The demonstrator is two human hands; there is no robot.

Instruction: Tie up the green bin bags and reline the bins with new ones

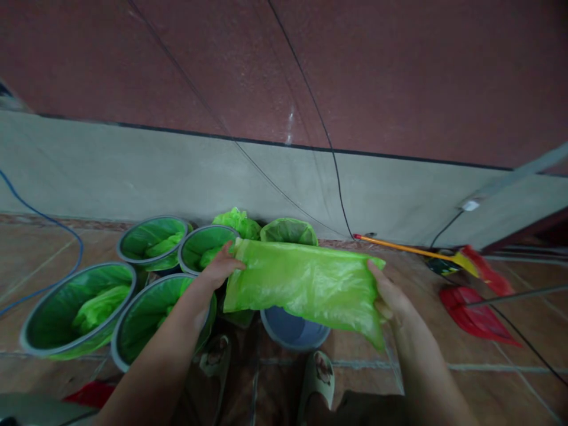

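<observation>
A green plastic bin bag (302,281) is stretched flat between my two hands, its long side running left to right. My left hand (222,264) pinches the bag's upper left corner. At the other end, my right hand (385,294) grips the right edge, with the thumb near the top and some fingers hidden behind the plastic. Below the bag stands a grey-blue bin (295,331) without a visible liner; the bag covers its far rim.
Several lined bins, among them a large one (80,313), stand at left. A lined bin (288,231) and bunched green bag (237,222) sit by the wall. At right lie a broom (408,247) and red dustpan (473,310). A blue hose (75,236) crosses the left floor.
</observation>
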